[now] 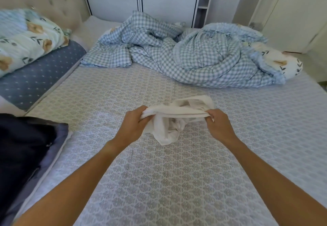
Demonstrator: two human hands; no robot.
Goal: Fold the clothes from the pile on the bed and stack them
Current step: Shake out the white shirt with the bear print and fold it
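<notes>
1. Position: the white garment (177,117) is over the middle of the bed (177,181), nearer the viewer than the checked quilt (185,53). Its lower part droops onto the bed.
2. Grip: the left hand (133,124) and right hand (218,124) each pinch one end of a bunched edge, stretched taut between them.
3. Risk: the cloth is twisted and gathered. Folding it now likely traps creases and gives a lopsided result.
4. Risk: each pinch holds several layers. A layer may slip out, and the edge then sags.
5. Risk: the dark folded stack (23,155) lies left of the garment, at the bed edge. A careless placement may tip it.
</notes>
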